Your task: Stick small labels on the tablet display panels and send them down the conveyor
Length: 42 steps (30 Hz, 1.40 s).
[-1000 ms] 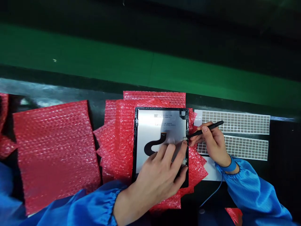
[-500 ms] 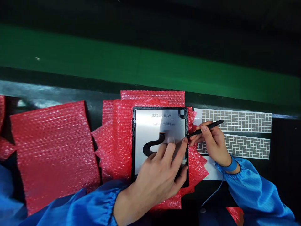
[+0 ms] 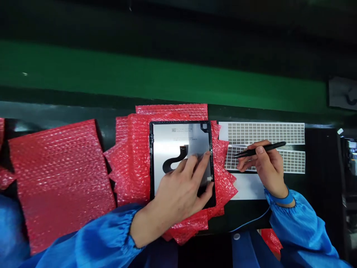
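Observation:
A tablet display panel [image 3: 173, 143], silver back up with a black curved flex cable [image 3: 173, 162], lies on a pile of red bubble wrap [image 3: 134, 160]. My left hand [image 3: 181, 191] lies flat on the panel, fingers spread, index finger near its right edge. My right hand [image 3: 264, 163] pinches black tweezers [image 3: 260, 149], tips pointing left over the lower of two white sticker sheets [image 3: 292, 162]. The upper sticker sheet [image 3: 264, 133] lies just behind it.
A separate sheet of red bubble wrap [image 3: 61, 178] covers the bench at left. A green conveyor belt [image 3: 139, 76] runs across behind the work area. A blue wrist strap [image 3: 281, 200] with a cord hangs from my right wrist. Dark equipment stands at the far right [image 3: 347, 156].
My right hand drew the tweezers away from the panel's right edge, rightward over the sticker sheets. My left hand stayed flat on the panel. The view shifted slightly.

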Tool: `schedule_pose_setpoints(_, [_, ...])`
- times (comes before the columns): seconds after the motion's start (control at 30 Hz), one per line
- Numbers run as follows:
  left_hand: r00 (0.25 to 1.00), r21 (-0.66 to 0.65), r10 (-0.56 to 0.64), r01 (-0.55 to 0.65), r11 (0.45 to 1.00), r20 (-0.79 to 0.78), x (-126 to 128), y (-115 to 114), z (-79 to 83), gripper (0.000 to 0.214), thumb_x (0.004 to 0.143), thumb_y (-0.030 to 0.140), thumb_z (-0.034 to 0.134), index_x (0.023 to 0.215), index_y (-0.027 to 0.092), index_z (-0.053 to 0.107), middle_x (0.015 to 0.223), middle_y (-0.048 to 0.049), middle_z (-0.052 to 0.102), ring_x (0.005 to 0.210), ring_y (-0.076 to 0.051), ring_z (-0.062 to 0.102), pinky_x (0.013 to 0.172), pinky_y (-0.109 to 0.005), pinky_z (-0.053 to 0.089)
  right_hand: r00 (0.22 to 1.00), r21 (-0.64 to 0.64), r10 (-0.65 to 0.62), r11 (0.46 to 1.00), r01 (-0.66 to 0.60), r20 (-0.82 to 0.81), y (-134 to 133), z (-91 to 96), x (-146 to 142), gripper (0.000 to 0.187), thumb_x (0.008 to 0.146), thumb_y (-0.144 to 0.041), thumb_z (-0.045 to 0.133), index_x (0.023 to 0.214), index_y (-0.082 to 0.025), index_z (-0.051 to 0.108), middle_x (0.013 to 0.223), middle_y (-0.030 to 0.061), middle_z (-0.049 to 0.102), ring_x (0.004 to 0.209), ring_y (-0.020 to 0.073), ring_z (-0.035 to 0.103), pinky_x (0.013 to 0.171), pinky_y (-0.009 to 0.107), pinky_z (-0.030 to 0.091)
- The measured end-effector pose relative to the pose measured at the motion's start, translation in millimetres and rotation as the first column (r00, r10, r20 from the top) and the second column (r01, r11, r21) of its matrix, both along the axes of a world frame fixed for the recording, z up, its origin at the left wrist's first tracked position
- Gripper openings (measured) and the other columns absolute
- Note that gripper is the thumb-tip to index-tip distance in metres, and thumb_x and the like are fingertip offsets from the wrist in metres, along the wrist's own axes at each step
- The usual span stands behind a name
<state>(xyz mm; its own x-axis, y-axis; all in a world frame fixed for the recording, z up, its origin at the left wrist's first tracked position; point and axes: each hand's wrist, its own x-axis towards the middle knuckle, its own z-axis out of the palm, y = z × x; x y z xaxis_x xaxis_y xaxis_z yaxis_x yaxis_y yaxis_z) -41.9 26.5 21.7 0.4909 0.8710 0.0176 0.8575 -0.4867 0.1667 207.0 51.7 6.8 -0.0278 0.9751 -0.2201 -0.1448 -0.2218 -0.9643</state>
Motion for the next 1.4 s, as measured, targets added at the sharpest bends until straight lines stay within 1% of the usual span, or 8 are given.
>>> schedule_pose_setpoints(0.17, [0.998,0.058,-0.065,0.064,0.996,0.018,1,-1,4.0,0.061,0.097,0.041,0.062,0.146,0.004,0.058,0.112,-0.017,0.07,0.09,-0.029,0.072,0.058,-0.036,0.056,0.995,-0.055,0.011,0.998,-0.005,0.103,-57,-5.3,22,0.018,0.107,-0.041,0.065,0.108,-0.023,0.067,0.08,0.0018,0.078,0.068,0.0186,0.08,0.059,0.028,0.068])
schedule_pose_setpoints(0.27, [0.953,0.094,-0.286,0.278,0.956,0.095,9,-19,6.0,0.052,0.101,0.038,0.06,0.141,0.006,0.063,0.132,-0.0197,0.07,0.115,-0.034,0.069,0.09,-0.044,0.059,0.98,-0.056,0.023,0.998,-0.012,0.198,-88,-13.5,26,0.019,0.109,-0.041,0.062,0.11,-0.023,0.066,0.077,0.0015,0.077,0.066,0.0181,0.079,0.059,0.027,0.066])
schedule_pose_setpoints(0.4, [0.842,0.017,-0.532,0.533,0.846,0.095,24,-54,-2.1,0.058,0.102,0.049,0.06,0.146,0.013,0.064,0.158,-0.0154,0.059,0.147,-0.036,0.051,0.122,-0.051,0.038,0.931,-0.061,0.069,0.997,-0.05,0.357,-114,-18.2,27,0.02,0.109,-0.04,0.061,0.106,-0.022,0.067,0.076,0.0013,0.074,0.062,0.0163,0.076,0.058,0.026,0.064])
schedule_pose_setpoints(0.63, [0.869,-0.065,-0.49,0.494,0.867,0.071,29,-73,-24.3,0.076,0.095,0.064,0.066,0.149,0.01,0.062,0.165,-0.0238,0.047,0.155,-0.042,0.042,0.129,-0.053,0.024,0.843,-0.028,0.153,0.986,-0.162,0.516,-129,-19.4,28,0.026,0.113,-0.04,0.051,0.105,-0.021,0.068,0.098,0.0075,0.076,0.073,0.0162,0.078,0.071,0.029,0.065])
schedule_pose_setpoints(0.93, [0.877,-0.072,-0.477,0.48,0.874,0.054,28,-73,-23.5,0.075,0.097,0.062,0.065,0.153,0.013,0.059,0.168,-0.0253,0.043,0.158,-0.041,0.039,0.13,-0.052,0.023,0.803,-0.009,0.174,0.979,-0.205,0.57,-128,-20.7,30,0.021,0.113,-0.037,0.05,0.11,-0.022,0.065,0.094,0.0045,0.075,0.075,0.0166,0.078,0.072,0.031,0.064])
schedule_pose_setpoints(1.17, [0.884,-0.081,-0.467,0.466,0.881,0.0,28,-75,-22.9,0.075,0.098,0.062,0.063,0.155,0.015,0.056,0.161,-0.0231,0.053,0.153,-0.039,0.046,0.128,-0.052,0.029,0.757,-0.041,0.211,0.971,-0.237,0.618,-125,-18.4,30,0.038,0.113,-0.043,0.049,0.088,-0.022,0.068,0.108,0.0085,0.075,0.074,0.0172,0.078,0.072,0.033,0.063])
schedule_pose_setpoints(1.27, [0.884,-0.086,-0.466,0.467,0.88,0.03,27,-75,-23.3,0.074,0.097,0.061,0.066,0.154,0.014,0.058,0.161,-0.0246,0.053,0.153,-0.04,0.046,0.129,-0.053,0.029,0.802,-0.074,0.214,0.975,-0.209,0.558,-122,-20.5,31,0.032,0.112,-0.046,0.051,0.098,-0.022,0.067,0.091,0.0057,0.076,0.074,0.0189,0.078,0.071,0.033,0.063])
schedule_pose_setpoints(1.4, [0.882,-0.11,-0.466,0.471,0.875,0.07,29,-73,-23.9,0.073,0.097,0.059,0.067,0.152,0.014,0.059,0.161,-0.0245,0.052,0.153,-0.04,0.045,0.128,-0.054,0.031,0.932,-0.142,0.133,0.986,-0.09,0.336,-118,-22.8,31,0.03,0.109,-0.051,0.057,0.105,-0.022,0.061,0.076,0.0013,0.076,0.063,0.0178,0.077,0.062,0.03,0.064])
